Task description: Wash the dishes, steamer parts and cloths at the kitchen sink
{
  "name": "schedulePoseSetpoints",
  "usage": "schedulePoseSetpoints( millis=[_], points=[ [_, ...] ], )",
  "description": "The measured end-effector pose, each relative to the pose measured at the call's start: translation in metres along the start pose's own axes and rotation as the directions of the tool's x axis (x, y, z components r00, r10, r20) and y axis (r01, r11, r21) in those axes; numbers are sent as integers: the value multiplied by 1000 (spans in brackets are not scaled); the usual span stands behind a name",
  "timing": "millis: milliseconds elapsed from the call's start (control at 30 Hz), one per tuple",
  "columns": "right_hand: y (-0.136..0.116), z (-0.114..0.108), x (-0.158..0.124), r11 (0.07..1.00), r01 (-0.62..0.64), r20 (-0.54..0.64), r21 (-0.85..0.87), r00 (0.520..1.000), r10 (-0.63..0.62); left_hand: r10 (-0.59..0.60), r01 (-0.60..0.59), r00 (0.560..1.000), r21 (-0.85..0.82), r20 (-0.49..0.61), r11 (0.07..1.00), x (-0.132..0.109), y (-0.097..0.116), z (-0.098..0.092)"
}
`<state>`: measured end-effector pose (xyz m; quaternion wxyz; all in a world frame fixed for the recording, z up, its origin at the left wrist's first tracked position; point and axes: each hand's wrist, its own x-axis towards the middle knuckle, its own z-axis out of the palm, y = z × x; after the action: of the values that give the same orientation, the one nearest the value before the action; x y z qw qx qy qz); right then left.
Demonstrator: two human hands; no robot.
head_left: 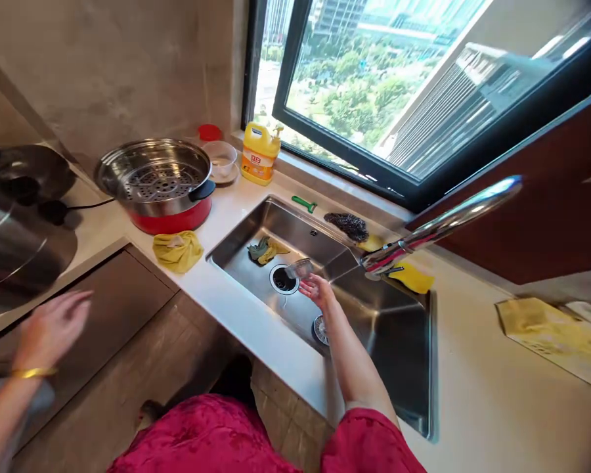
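Transparent cup (301, 268) sits tilted in the steel sink (291, 226), beside the drain (284, 281), its long axis roughly left to right; mouth direction unclear. Right hand's (318, 290) fingers clamp it; left hand (54, 327) hovers empty, fingers loosely bent, thumb apart.

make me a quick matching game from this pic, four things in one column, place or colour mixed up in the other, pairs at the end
1. clear cup
2. peeler
3. pump bottle
4. steamer

A. yellow, near the window
B. metal, on a red base
C. at the right hand, over the sink
D. green

Pairs: 1-C, 2-D, 3-A, 4-B
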<state>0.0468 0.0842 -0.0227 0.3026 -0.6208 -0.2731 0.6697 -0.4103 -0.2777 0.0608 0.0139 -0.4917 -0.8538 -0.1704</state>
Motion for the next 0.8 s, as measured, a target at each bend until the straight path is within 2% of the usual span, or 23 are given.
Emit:
schedulePoseSetpoints(
  millis=[33, 100, 167, 233, 300, 433, 567, 667, 733, 800],
  points=[
    [4, 0, 19, 999, -15, -29, -43, 999, 14, -19, 20, 999, 24, -32, 1000, 13, 34, 12],
    [15, 3, 52, 992, -43, -85, -117, 996, 33, 54, -55, 997, 26, 49, 998, 36, 105, 42],
    [25, 8, 78, 977, -57, -133, -208, 991, 30, 156, -156, 981, -12, 115, 988, 53, 167, 73],
    [31, 14, 99, 956, -53, -131, -287, 991, 16, 245, -239, 959, -57, 146, 969, 60, 210, 96],
    [33, 19, 116, 934, -38, -89, -354, 996, 7, 291, -281, 943, -83, 162, 956, 63, 235, 111],
    [41, 31, 138, 885, 9, 24, -466, 1000, 3, 311, -296, 933, -106, 180, 949, 67, 253, 125],
    [64, 51, 132, 856, 70, 162, -512, 987, 16, 317, -298, 929, -122, 193, 947, 75, 260, 140],
    [85, 72, 118, 875, 123, 310, -468, 950, 31, 308, -289, 927, -116, 213, 950, 80, 257, 153],
    [94, 89, 112, 913, 99, 373, -397, 926, 62, 295, -277, 931, -109, 217, 955, 83, 250, 161],
    [99, 109, 111, 942, 36, 385, -335, 917, 102, 265, -248, 939, -103, 220, 963, 89, 240, 169]
  ],
)
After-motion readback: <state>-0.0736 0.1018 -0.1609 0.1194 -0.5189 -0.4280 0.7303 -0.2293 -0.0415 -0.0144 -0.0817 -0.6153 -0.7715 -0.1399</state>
